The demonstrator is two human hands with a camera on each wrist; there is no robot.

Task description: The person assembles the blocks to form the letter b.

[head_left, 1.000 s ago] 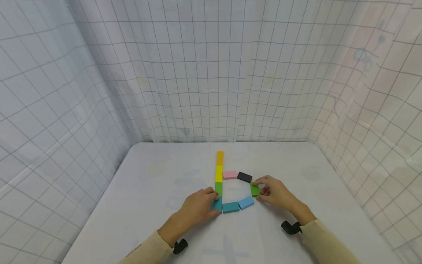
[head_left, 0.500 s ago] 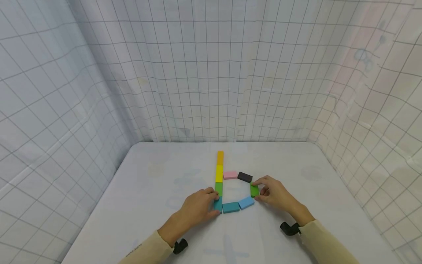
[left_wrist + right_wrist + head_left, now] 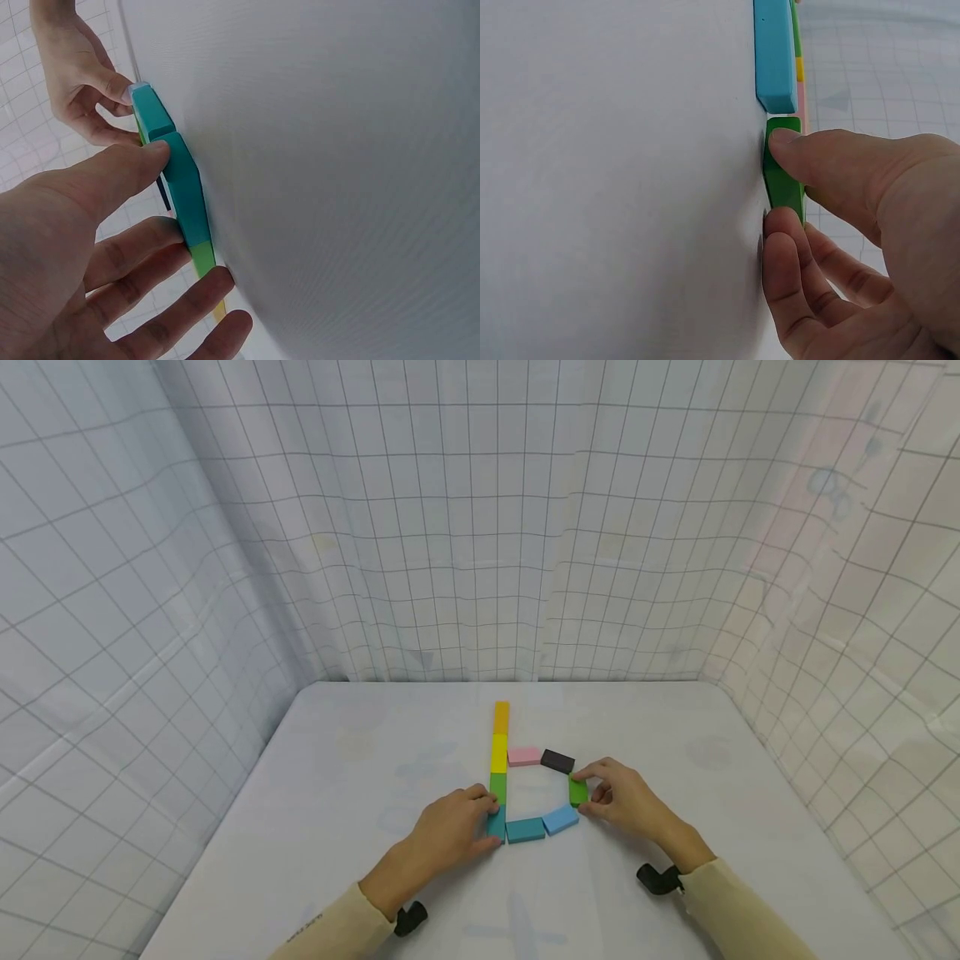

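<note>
My left hand (image 3: 453,828) rests at the near end of a straight column of blocks, its thumb and fingertips holding the teal block (image 3: 496,827) at its ends. In the left wrist view the thumb touches one end of that teal block (image 3: 187,195). My right hand (image 3: 628,800) pinches a green block (image 3: 577,790) between thumb and fingers on the right side of a curved row. In the right wrist view the thumb presses the near end of this green block (image 3: 784,165), with a small gap to the light blue block (image 3: 775,60).
Farther along the column lie a green block (image 3: 498,787), a yellow block (image 3: 499,753) and an orange block (image 3: 502,717). A pink block (image 3: 524,757), a black block (image 3: 557,762) and another teal block (image 3: 526,830) help form the loop. Gridded white curtains (image 3: 480,527) surround the white table (image 3: 360,735).
My right hand has shifted the green block slightly left, toward the loop's inside. My left hand has stayed in place, and the other blocks look the same.
</note>
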